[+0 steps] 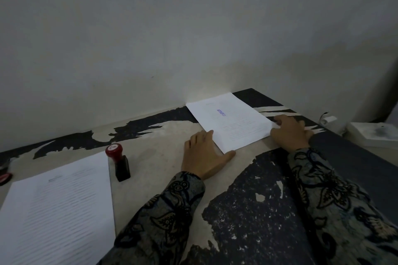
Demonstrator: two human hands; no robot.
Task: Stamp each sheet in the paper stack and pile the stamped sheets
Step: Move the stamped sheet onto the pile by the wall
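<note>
Worn black-and-beige peeling tabletop [247, 211] against plain grey wall [193, 28]. Far right: stamped white paper sheets [232, 120], flanked by left hand [204, 155] and right hand [290, 131], fingers flat, gripping nothing. Near left: unstamped printed paper stack [56, 211], beside upright red-topped black stamp [119, 162].

Light: dim, grey, underexposed | Brightest: white sheets [231, 120], faint glow on wall [193, 28] just above them | Shadows: soft, weak | Focus: print on near stack [56, 211] smeared, unreadable | Edges: wide-angle bend, table [163, 157] rim slanted | Glare: low
</note>
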